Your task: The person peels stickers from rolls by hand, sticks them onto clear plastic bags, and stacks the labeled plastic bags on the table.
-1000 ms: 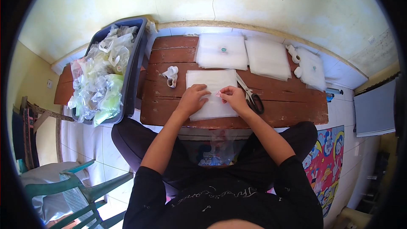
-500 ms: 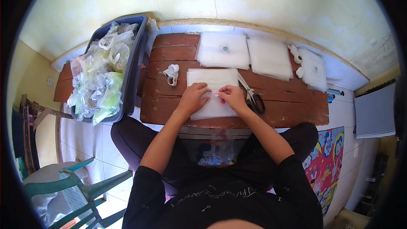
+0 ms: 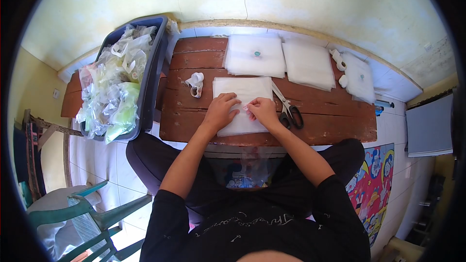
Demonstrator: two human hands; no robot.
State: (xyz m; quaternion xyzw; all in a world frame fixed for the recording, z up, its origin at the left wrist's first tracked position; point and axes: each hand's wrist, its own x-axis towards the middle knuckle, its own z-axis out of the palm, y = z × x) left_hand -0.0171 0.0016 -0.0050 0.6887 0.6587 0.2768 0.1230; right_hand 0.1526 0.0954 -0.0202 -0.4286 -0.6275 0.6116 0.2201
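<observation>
A stack of white translucent plastic bags [image 3: 242, 86] lies on the brown wooden table in front of me. My left hand [image 3: 222, 111] rests on the left part of the stack, fingers laid out over the top bag. At the middle of that bag, my right hand [image 3: 262, 113] pinches a small pink-and-white sticker [image 3: 246, 108] between thumb and fingertips. Its fine print is too small to read. Just right of the stack lies a pair of scissors [image 3: 295, 118] with black handles. Left of the stack sits a partly unwound white roll [image 3: 196, 90].
More stacks of bags [image 3: 308, 63] line the table's far side, one with a round green label [image 3: 257, 54]. White rolls [image 3: 338, 60] lie among them. A dark tub [image 3: 154, 63] full of plastic bags stands at left, near a green chair [image 3: 92, 208]. The wooden table [image 3: 330, 121] meets my knees.
My right hand has shifted slightly left and tilted over the sticker at the middle of the bag. My left hand stays in place on the stack.
</observation>
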